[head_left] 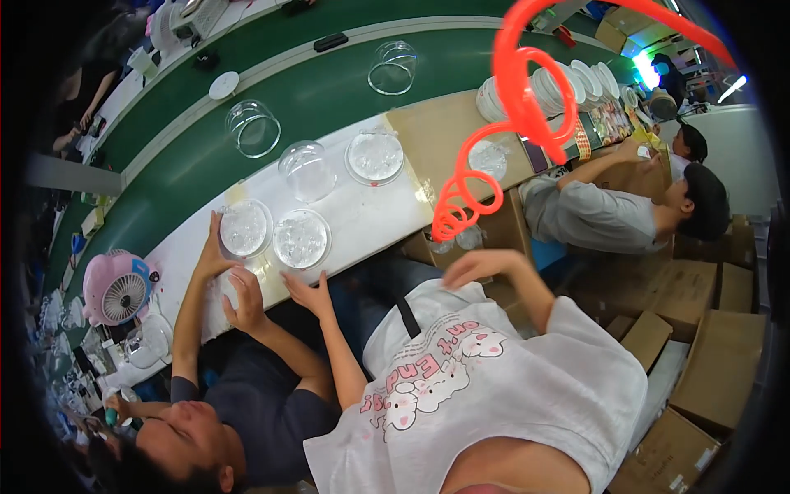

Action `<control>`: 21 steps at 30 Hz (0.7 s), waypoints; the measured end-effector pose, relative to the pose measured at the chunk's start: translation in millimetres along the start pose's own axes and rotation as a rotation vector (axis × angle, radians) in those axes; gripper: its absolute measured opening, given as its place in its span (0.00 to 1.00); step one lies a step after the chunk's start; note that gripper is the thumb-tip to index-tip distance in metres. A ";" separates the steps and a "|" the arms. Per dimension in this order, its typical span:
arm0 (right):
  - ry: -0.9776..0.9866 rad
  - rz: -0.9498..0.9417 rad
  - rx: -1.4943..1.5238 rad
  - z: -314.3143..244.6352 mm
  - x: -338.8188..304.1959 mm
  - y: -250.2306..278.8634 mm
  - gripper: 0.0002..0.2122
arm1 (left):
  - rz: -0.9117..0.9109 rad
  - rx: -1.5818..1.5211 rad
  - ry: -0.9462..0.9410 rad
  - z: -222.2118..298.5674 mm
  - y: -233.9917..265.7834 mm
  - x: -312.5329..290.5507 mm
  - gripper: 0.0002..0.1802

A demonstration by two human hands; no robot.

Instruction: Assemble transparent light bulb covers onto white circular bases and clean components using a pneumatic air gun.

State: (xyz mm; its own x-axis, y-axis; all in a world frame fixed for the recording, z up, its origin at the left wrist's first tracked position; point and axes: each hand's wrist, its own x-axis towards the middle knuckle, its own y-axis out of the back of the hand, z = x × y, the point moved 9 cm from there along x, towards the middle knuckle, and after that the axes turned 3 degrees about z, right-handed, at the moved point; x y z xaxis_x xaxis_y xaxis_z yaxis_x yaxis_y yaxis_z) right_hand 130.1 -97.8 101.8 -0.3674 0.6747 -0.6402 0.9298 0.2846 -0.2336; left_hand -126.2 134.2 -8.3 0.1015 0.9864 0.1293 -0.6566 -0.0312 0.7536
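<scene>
My left hand [309,296] is at the near edge of the white table, its fingers stretched out and thumb apart. It is just below a round, clear-looking lid or dish [302,239] with crinkled clear film on it; I cannot tell whether they touch. My right hand [480,266], slightly blurred, hangs over my lap with loose fingers and nothing visible in it. A second round piece [245,228] lies to the left, with a co-worker's hand [216,247] against its edge. A third [375,156] sits farther back, beside a clear dome [308,171].
A red coiled air hose [494,136] hangs in front. Beyond the white table [362,218] runs a green conveyor belt [329,86] with clear domes [392,70]. A pink fan [119,288] stands left. Stacked white plates [551,86], another co-worker [609,206] and cartons [683,292] are right.
</scene>
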 end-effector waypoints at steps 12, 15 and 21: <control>0.035 1.762 -1.091 -34.8 -104.8 390.7 0.15 | -0.174 -0.167 0.064 29.3 13.6 -43.8 0.40; -0.358 1.696 -0.979 -17.6 -87.8 436.1 0.09 | -0.232 -0.192 -0.042 57.4 15.2 -45.8 0.36; -0.167 1.859 -1.153 -41.3 -115.6 430.1 0.09 | -0.162 -0.261 0.034 55.1 25.9 -51.3 0.34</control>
State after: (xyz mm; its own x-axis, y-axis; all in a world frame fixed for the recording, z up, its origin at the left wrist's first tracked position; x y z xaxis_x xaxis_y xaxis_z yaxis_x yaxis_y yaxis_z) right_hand 571.4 -25.3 105.5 0.7363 0.5534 0.3894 -0.3179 -0.2252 0.9210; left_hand -107.2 73.8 40.0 0.1981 0.9802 -0.0043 -0.8042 0.1651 0.5710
